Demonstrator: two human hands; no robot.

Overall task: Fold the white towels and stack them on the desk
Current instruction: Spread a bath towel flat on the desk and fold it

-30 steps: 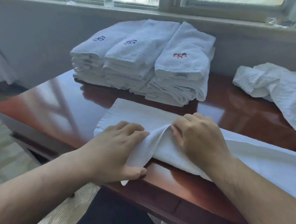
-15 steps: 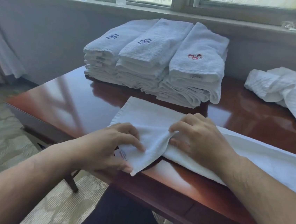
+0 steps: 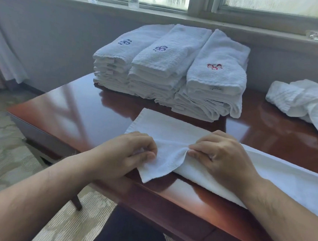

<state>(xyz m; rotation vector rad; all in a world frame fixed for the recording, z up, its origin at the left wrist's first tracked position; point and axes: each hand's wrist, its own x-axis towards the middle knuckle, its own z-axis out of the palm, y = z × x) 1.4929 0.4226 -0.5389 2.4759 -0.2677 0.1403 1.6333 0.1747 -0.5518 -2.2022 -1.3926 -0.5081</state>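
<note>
Three stacks of folded towels (image 3: 171, 70) are blocking the far middle of the bench (image 3: 72, 111); bare wood is lying open left of them, while a crumpled towel (image 3: 309, 102) is crowding the far right.

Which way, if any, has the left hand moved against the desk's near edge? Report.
Yes: the left hand, pinching the towel corner, has drawn slightly inward from the desk edge, toward the folded stacks.

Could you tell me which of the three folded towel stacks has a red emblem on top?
The rightmost stack; its emblem is red, while the other two stacks' are dark blue.
</note>
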